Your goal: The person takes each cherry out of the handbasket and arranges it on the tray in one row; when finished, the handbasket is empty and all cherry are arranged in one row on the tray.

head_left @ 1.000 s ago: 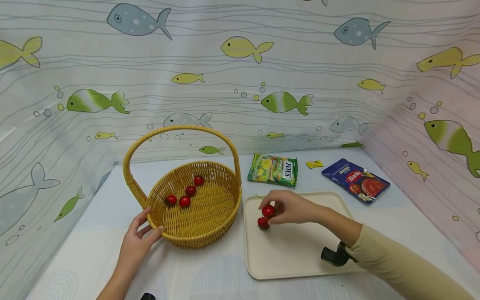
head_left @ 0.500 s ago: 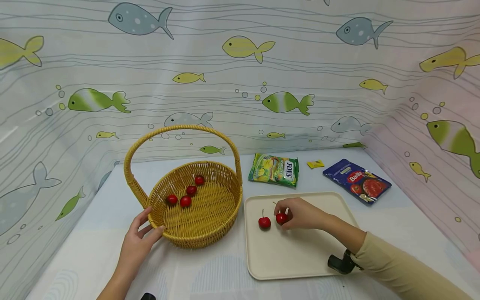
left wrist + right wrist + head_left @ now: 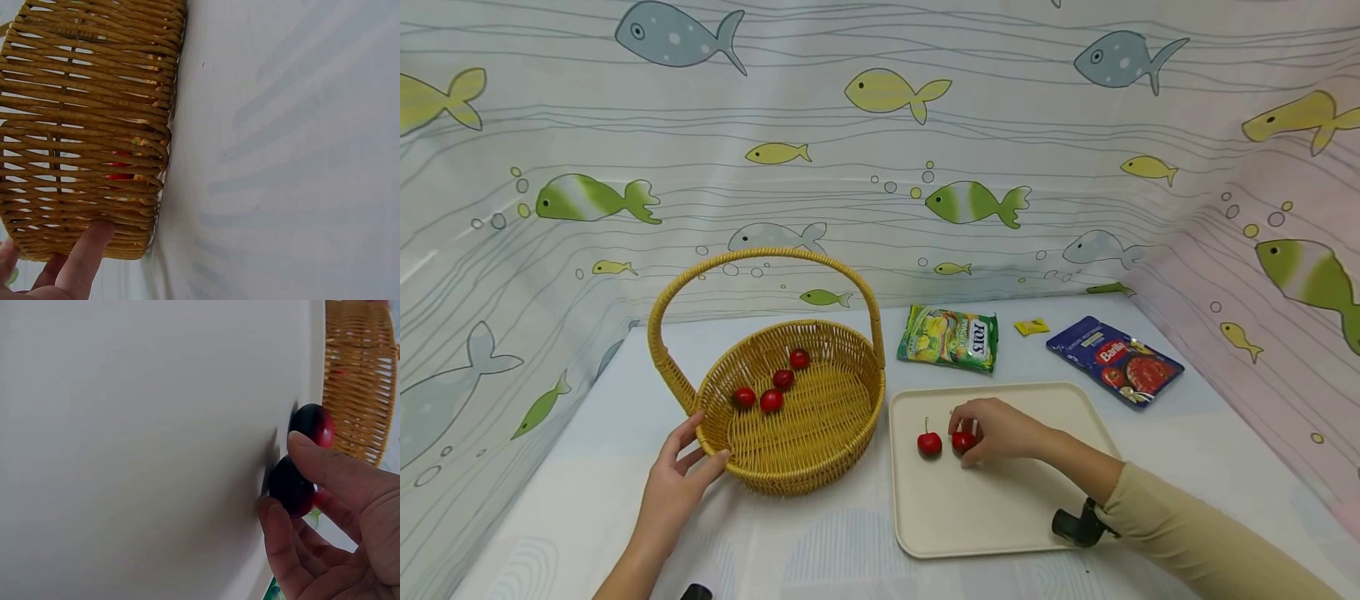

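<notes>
Head view: nearest is the left hand (image 3: 677, 479), which holds the basket (image 3: 793, 483) by the near left part of its rim, thumb and fingers spread apart along the edge. In the left wrist view, one of that hand's fingers (image 3: 94, 247) lies against the outer weave, and a bit of red shows through the gaps.

The right hand (image 3: 996, 429), reaching in from a beige sleeve (image 3: 1195, 517) with a black device (image 3: 1078, 523) near its cuff, grasps a red cherry (image 3: 292, 486) between thumb and fingertips. This cherry is over the pale tray (image 3: 985, 521), towards its left side; whether it touches the surface I cannot tell. Just left of the right hand, a second cherry (image 3: 929, 445) sits on the tray with its stem pointing up. In the right wrist view, this one shows just past the thumb tip.

Beyond the left hand and to its right, four red cherries (image 3: 771, 401) lie inside the basket, whose tall handle (image 3: 767, 253) arches over them.

Past the right hand, farther back on the white tabletop (image 3: 850, 550), lie a green packet (image 3: 946, 340), a small yellow packet (image 3: 1032, 327) and, off to the right, a blue pouch (image 3: 1112, 360). Farthest off hangs a fish-patterned sheet (image 3: 820, 125).
</notes>
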### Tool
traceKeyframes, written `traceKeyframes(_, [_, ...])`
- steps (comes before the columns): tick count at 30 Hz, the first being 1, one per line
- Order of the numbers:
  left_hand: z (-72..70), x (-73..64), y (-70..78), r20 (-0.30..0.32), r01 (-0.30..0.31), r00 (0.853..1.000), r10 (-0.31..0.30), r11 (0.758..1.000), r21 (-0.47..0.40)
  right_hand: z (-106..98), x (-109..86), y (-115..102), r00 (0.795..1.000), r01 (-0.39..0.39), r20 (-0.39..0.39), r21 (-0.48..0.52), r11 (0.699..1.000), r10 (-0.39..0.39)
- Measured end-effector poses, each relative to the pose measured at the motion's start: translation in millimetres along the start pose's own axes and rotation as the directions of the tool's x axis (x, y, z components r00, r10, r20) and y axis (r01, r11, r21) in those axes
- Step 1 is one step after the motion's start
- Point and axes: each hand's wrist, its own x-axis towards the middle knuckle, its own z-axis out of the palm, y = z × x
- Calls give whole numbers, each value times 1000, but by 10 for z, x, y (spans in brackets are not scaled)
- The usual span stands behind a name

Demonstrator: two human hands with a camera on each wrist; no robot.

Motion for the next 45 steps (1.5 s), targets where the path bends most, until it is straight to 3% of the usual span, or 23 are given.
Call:
traceKeyframes(11, [2, -1, -4, -5, -11, 1000, 11, 1000, -5, -18, -6, -9, 1000, -13, 22, 2, 1000, 13])
traceKeyframes(12, [3, 26, -66, -10, -19, 1000, 19, 1000, -2, -25, -9, -6, 1000, -18, 24, 4, 1000, 18])
traceKeyframes(18, [2, 16, -37, -5, -14, 1000, 14, 1000, -15, -93, -47, -10, 1000, -17, 13, 2, 1000, 17])
traceKeyframes(19, [0, -13, 28, 2, -4, 1000, 4, 1000, -15, -111, -54, -18, 1000, -14, 9, 2, 1000, 14])
traceKeyframes(26, [1, -10, 14, 3, 1, 1000, -1, 1000, -20, -263, -76, -126, 999, -31, -9, -4, 1000, 31])
traceKeyframes(35, [-1, -6, 8, -1, 12, 1000, -12, 1000, -17, -462, -61, -366, 998, 28, -53, -11, 1000, -29])
traceKeyframes(45, [-7, -1, 15, 4, 29, 1000, -29, 1000, -1, -564, 97, -606, 992, 98, -69, -50, 994, -102])
